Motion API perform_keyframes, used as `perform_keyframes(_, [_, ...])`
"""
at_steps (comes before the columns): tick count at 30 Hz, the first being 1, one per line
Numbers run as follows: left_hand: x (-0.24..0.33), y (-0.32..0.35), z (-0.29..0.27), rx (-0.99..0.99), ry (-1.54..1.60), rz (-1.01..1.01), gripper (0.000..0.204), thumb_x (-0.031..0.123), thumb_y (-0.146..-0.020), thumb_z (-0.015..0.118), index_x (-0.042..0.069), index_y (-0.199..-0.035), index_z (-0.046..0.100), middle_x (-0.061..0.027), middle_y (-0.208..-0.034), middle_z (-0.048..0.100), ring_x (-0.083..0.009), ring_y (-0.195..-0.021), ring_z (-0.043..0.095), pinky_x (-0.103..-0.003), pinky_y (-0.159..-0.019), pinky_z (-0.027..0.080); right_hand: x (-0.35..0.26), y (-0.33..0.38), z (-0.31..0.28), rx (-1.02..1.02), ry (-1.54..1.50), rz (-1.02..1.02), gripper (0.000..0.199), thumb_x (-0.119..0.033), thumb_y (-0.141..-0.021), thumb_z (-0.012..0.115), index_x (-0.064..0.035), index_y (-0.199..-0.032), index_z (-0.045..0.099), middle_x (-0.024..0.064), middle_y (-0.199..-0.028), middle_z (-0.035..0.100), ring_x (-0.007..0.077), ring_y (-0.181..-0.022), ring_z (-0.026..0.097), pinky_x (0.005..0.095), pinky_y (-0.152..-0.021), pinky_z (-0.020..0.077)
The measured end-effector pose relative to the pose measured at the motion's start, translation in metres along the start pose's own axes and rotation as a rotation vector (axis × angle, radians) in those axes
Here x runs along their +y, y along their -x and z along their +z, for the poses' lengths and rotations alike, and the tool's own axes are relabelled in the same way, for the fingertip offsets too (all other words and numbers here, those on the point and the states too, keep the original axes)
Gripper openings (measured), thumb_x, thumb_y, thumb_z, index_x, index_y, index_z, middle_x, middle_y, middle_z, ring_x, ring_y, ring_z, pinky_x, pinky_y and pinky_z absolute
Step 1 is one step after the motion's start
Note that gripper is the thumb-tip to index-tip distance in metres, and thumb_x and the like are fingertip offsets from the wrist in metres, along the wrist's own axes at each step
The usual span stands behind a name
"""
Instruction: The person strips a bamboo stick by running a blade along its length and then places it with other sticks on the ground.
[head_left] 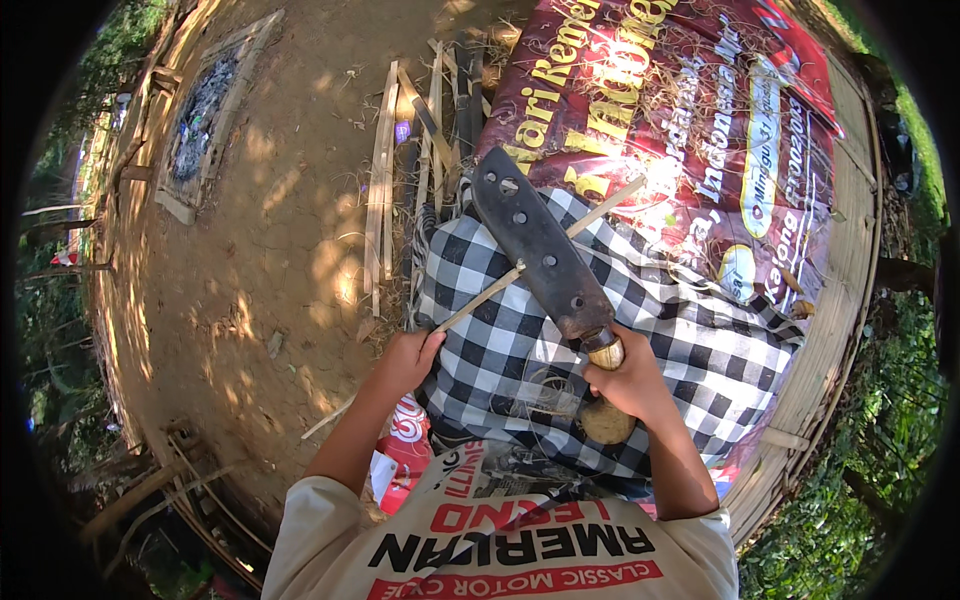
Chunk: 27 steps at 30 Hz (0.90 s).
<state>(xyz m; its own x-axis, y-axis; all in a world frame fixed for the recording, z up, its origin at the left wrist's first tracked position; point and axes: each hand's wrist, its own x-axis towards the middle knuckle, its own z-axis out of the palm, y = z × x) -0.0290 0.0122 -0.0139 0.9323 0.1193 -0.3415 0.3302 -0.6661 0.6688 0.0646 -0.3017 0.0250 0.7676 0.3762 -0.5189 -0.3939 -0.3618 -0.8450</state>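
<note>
The stick (485,299) runs under the knife (545,250). The left hand (404,362) grips the stick left of the knife, perhaps to keep it steady; the right hand (632,380) holds the knife's handle (605,352). A cloth (690,335) below the knife likely works as a guard.

Yellow and white lettering (625,60) covered a maroon banner (690,125), numerals (796,125) near its right edge; black, red and white lettering (515,545) crossed a cream shirt (690,555); white letters (407,419) marked red material (398,452).

Matt metal blade (536,241), wooden stick (480,299), glossy banner (740,112), perhaps plastic
</note>
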Motion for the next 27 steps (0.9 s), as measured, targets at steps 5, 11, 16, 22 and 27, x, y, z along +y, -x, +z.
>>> perform_keyframes(5, [0.008,-0.001,0.005,-0.009,-0.027,-0.082,0.041,0.03,-0.095,0.054,-0.005,-0.073,0.06,-0.027,-0.061,0.053,-0.0449,-0.055,0.053,-0.044,-0.05,0.041,-0.014,-0.006,-0.015,0.105,-0.271,0.008,0.026,0.007,-0.071,0.062,0.0049,-0.097,0.057,0.0042,-0.065,0.058,0.0093,-0.05,0.054,0.0253,-0.045,0.0417])
perform_keyframes(11, [0.008,-0.001,0.002,-0.007,0.001,-0.024,0.039,0.027,-0.096,0.05,-0.007,-0.079,0.06,-0.026,-0.063,0.054,-0.0405,-0.057,0.054,-0.042,-0.053,0.042,-0.007,0.008,0.008,-0.161,0.169,-0.027,0.035,-0.008,-0.063,0.066,0.0043,-0.095,0.06,0.0154,-0.072,0.061,0.0249,-0.069,0.061,0.0352,-0.068,0.0472])
perform_keyframes(16, [0.002,0.002,0.011,0.012,-0.005,-0.055,0.037,0.027,-0.095,0.054,-0.005,-0.077,0.06,-0.0266,-0.062,0.052,-0.0438,-0.057,0.054,-0.043,-0.051,0.042,-0.015,0.003,-0.002,0.018,-0.196,0.063,0.025,0.004,-0.07,0.061,0.0055,-0.095,0.057,0.0061,-0.066,0.058,0.0101,-0.052,0.055,0.0256,-0.047,0.042])
perform_keyframes(22, [0.009,-0.001,0.004,-0.027,0.003,-0.052,0.035,0.025,-0.094,0.054,-0.005,-0.079,0.062,-0.0257,-0.063,0.054,-0.0425,-0.056,0.054,-0.042,-0.051,0.042,-0.004,0.006,0.005,0.003,-0.009,0.018,0.031,-0.004,-0.068,0.065,0.0032,-0.098,0.059,0.0129,-0.072,0.062,0.0204,-0.064,0.061,0.0328,-0.063,0.0473])
perform_keyframes(27, [-0.003,-0.005,0.002,-0.055,0.108,-0.023,0.036,0.026,-0.095,0.053,-0.006,-0.083,0.063,-0.0245,-0.063,0.055,-0.0335,-0.053,0.055,-0.039,-0.054,0.043,-0.021,0.007,-0.004,0.121,0.204,-0.157,0.032,-0.005,-0.068,0.066,0.002,-0.098,0.059,0.0178,-0.07,0.062,0.0315,-0.064,0.064,0.0349,-0.062,0.0487])
